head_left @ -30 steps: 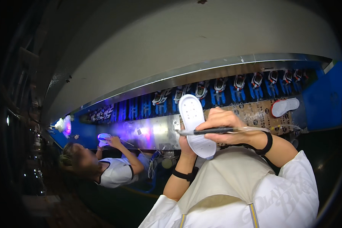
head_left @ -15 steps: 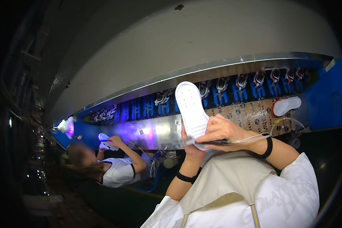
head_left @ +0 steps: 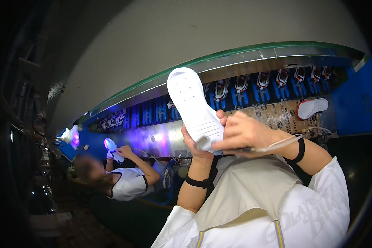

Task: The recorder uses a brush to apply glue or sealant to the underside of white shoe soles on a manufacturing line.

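Observation:
A white shoe sole (head_left: 196, 105) stands tilted up in front of me, its inner side facing me, with small holes at the far end and ridges at the near end. My left hand (head_left: 193, 142) grips it by the near end from below and behind. My right hand (head_left: 250, 133), smeared by motion, is closed on a thin dark-handled brush (head_left: 240, 151) at the sole's near end. A clear tube (head_left: 283, 143) runs from the brush along my right wrist. The brush's tip is blurred against the sole.
Past a metal ledge (head_left: 177, 131), blue holders carry white shoe uppers (head_left: 241, 82) in a row. Another sole (head_left: 313, 108) with a red edge lies on brown printed sheeting (head_left: 273, 116). To the left a co-worker (head_left: 130, 182) handles a sole under a purple-lit lamp (head_left: 73, 137).
The sole has shifted left and up a little, with its far end leaning left. My left hand moved left with it. My right hand stays by the near end, now more blurred.

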`<action>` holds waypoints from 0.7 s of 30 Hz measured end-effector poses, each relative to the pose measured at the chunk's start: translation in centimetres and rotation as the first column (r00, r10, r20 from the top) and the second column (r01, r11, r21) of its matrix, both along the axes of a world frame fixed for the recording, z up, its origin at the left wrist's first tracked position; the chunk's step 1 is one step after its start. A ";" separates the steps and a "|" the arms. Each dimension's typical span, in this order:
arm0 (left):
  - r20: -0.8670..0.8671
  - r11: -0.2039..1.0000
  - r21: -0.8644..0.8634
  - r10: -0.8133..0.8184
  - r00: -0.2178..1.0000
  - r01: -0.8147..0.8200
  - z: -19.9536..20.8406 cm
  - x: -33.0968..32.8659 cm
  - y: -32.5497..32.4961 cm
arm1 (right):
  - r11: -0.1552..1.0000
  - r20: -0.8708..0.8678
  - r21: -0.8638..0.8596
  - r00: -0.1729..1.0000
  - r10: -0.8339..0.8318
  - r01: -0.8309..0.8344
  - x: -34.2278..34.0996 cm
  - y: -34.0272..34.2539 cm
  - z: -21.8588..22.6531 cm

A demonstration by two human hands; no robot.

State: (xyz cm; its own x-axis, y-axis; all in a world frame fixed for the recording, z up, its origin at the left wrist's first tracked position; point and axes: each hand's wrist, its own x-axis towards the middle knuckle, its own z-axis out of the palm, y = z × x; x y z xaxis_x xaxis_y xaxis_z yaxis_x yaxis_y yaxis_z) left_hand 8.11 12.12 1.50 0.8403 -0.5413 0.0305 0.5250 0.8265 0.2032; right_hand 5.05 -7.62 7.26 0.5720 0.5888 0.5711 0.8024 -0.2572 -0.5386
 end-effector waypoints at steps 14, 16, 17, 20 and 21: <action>0.205 0.978 0.192 -0.122 0.971 0.083 3.0 2.6 2.4 | 0.996 -0.193 0.089 0.980 0.049 -0.032 0.2 -1.1 1.3; 0.231 0.976 0.209 -0.110 0.967 0.061 3.0 3.0 2.4 | 0.995 -0.158 0.042 0.983 0.091 -0.086 0.4 -0.9 1.1; 0.257 0.973 0.226 -0.100 0.961 0.041 3.0 3.1 2.4 | 0.972 -0.200 0.021 0.952 0.232 -0.232 0.4 -1.1 1.5; 0.304 0.892 0.452 -0.176 0.936 0.021 3.7 3.4 3.1 | 0.933 -0.281 0.046 0.892 0.355 -0.357 0.0 -1.2 2.0; 0.336 0.934 0.350 -0.196 0.921 0.071 3.5 3.6 3.1 | 0.980 -0.238 0.034 0.951 0.198 -0.195 0.1 -1.2 1.9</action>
